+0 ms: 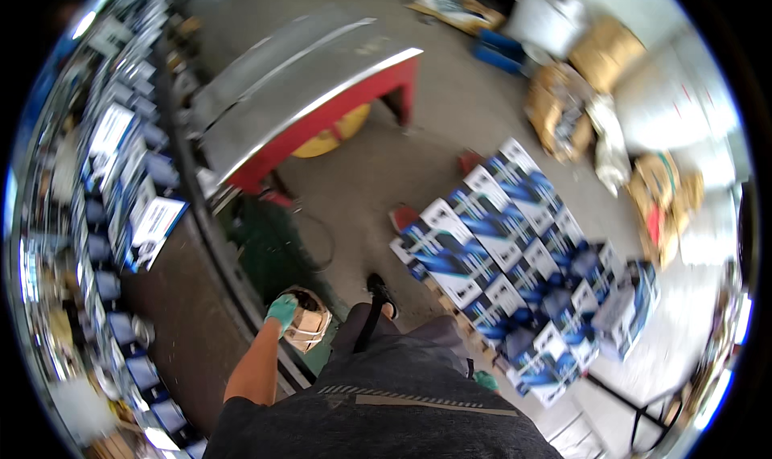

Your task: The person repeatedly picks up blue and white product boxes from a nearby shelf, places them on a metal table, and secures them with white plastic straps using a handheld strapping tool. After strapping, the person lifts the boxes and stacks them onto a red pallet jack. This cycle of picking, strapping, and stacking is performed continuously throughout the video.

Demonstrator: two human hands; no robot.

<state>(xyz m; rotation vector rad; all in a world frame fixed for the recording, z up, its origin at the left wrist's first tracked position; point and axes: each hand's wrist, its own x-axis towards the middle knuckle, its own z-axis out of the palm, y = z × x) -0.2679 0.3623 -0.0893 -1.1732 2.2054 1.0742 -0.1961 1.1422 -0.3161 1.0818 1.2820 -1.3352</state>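
Note:
My left hand [281,309], in a green glove, is at the upper left rim of a small tan container [310,337] with dark contents. Its fingers appear curled over that rim. Whether the container is a carton or a bag is unclear. It stands low, beside the long dark edge of the bench on my left. Close to my right hip, only a bit of my right hand [485,380] shows, in a similar green glove. My body hides most of it, and its fingers cannot be made out.
A pallet of stacked blue-and-white cartons [507,258] stands to my right, a pallet jack handle [635,407] near it. Ahead is a metal-topped red table [322,81]. More cartons [153,226] line the left. Brown sacks [563,109] and a blue bin [497,53] lie far right.

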